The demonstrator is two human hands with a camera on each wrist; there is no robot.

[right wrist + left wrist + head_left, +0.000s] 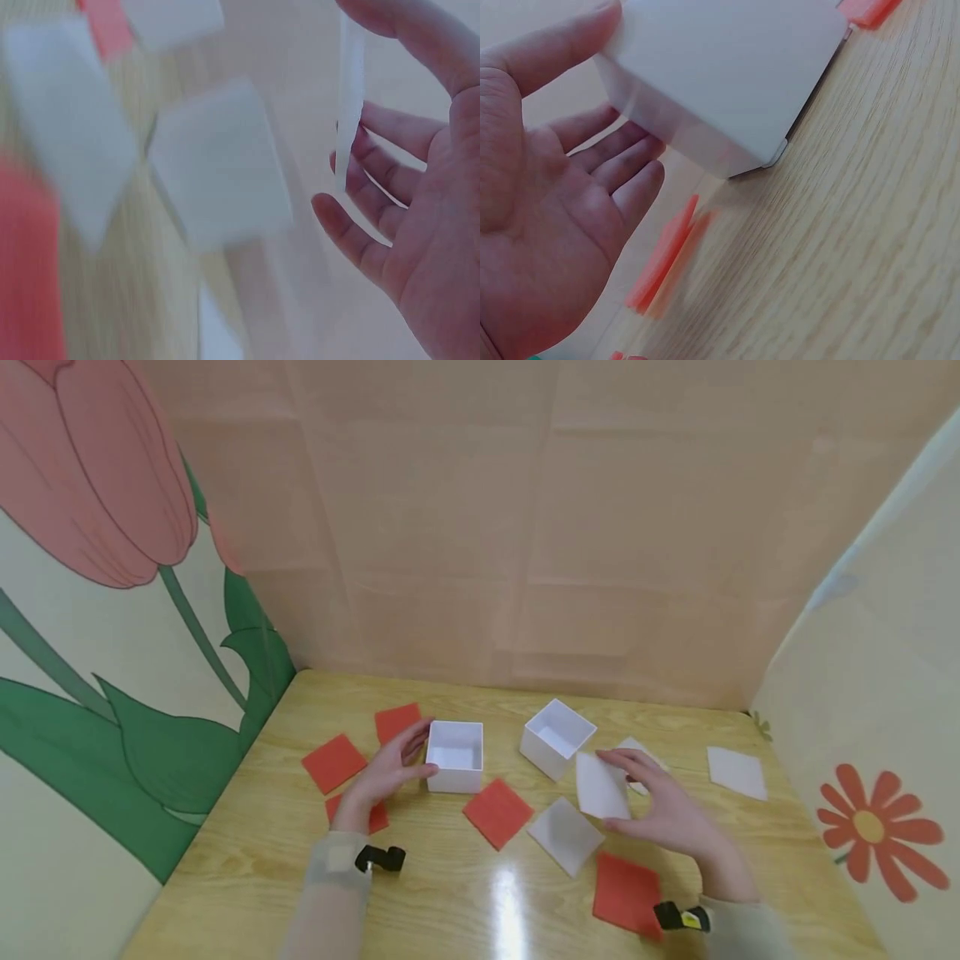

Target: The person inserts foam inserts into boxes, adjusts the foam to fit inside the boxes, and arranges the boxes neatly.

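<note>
My left hand (386, 774) holds a white open-topped box (455, 757) by its left side, the thumb near the front corner and the fingers along the side wall. The same box (727, 67) fills the upper part of the left wrist view, upright on the table. In my right hand (660, 797), a thin white square sheet (600, 787) is pinched, raised and tilted just right of a second white open-topped box (557, 739). The right wrist view shows this sheet (349, 97) edge-on between thumb and fingers.
Red squares lie left of the boxes (334, 763), between the hands (498, 813) and near the right wrist (628, 893). White squares lie at the front (566, 836), behind the right hand (637, 752) and far right (737, 772). Fabric walls stand behind and beside the wooden table (442, 893).
</note>
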